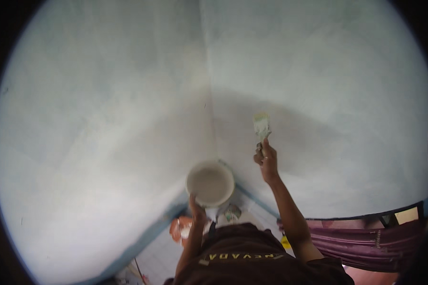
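My right hand [266, 156] grips a flat paintbrush [262, 123] upright by its handle, its pale, paint-smeared head raised over the right-hand wall. My left hand [196, 209] is closed on the near rim of a round, pale bucket [209, 183] with murky grey-beige contents, held low in front of the corner. Around them rise two patchy white walls [95, 95] meeting in a vertical corner line, with a soft shadow across both.
A blue band [147, 237] runs along the walls' foot above white floor tiles [152, 256]. Orange and white items [178, 228] and a yellow object [285, 242] lie below. A purple curtain [347, 240] and a dark-framed opening [409, 216] are at the lower right.
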Action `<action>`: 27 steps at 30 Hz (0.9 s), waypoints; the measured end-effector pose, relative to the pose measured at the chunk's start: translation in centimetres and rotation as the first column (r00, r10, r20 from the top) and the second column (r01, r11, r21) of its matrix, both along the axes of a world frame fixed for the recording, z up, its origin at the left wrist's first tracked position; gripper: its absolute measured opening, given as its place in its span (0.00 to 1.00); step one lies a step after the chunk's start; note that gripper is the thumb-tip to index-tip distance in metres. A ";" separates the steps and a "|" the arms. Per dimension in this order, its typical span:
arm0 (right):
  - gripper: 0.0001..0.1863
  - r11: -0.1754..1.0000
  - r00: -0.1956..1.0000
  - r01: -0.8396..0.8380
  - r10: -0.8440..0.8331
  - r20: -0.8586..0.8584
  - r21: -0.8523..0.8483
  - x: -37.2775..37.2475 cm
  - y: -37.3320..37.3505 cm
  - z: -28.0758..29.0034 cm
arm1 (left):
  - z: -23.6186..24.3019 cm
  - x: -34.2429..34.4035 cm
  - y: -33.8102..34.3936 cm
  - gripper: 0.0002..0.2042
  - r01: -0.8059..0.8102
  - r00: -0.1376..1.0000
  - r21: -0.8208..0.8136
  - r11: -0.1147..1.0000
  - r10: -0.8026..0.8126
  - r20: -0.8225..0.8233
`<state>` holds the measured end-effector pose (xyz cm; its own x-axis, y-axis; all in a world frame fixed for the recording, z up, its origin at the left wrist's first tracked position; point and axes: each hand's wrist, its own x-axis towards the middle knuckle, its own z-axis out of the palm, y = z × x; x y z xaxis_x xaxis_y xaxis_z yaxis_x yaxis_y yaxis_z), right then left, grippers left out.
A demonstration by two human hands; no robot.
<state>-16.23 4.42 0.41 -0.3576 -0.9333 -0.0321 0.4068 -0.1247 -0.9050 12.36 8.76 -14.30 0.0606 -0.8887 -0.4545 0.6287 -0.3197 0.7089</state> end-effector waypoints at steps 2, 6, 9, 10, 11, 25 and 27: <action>0.24 0.988 0.937 -0.089 0.127 -0.326 0.129 0.4 3.0 0.5 | -1.3 1.1 0.5 0.16 0.073 0.992 -0.147 0.986 -0.057 0.116; 0.21 0.948 0.666 -0.088 0.285 -0.690 0.307 1.7 6.9 2.5 | 1.9 -0.1 0.4 0.16 0.154 0.951 -0.075 0.985 -0.127 0.282; 0.21 0.923 0.450 -0.120 0.380 -0.808 0.367 4.5 8.0 3.4 | 1.4 -0.5 0.7 0.17 0.159 0.949 -0.058 0.986 -0.136 0.285; 0.21 0.921 0.454 -0.118 0.382 -0.805 0.371 5.7 7.8 3.4 | 1.3 -0.9 1.0 0.18 0.161 0.946 -0.066 0.985 -0.135 0.294; 0.21 0.881 0.420 -0.078 0.453 -0.786 0.466 6.4 7.9 3.2 | 1.1 -1.1 1.1 0.18 0.162 0.945 -0.070 0.984 -0.134 0.298; 0.20 0.843 0.177 -0.062 0.536 -0.825 0.534 10.2 6.9 -4.6 | -1.7 -2.1 1.8 0.30 0.470 0.739 -0.204 0.859 -0.257 0.623; 0.18 0.884 0.215 -0.023 0.461 -0.861 0.468 9.8 7.7 -1.6 | -1.3 -1.7 1.9 0.25 0.487 0.691 -0.146 0.861 -0.277 0.668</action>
<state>-6.45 12.09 -1.20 -0.0867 -0.9870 -0.1352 -0.7929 0.1505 -0.5905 10.64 10.68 -15.60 -0.1479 -0.9758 -0.1613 -0.1006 -0.1474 0.9840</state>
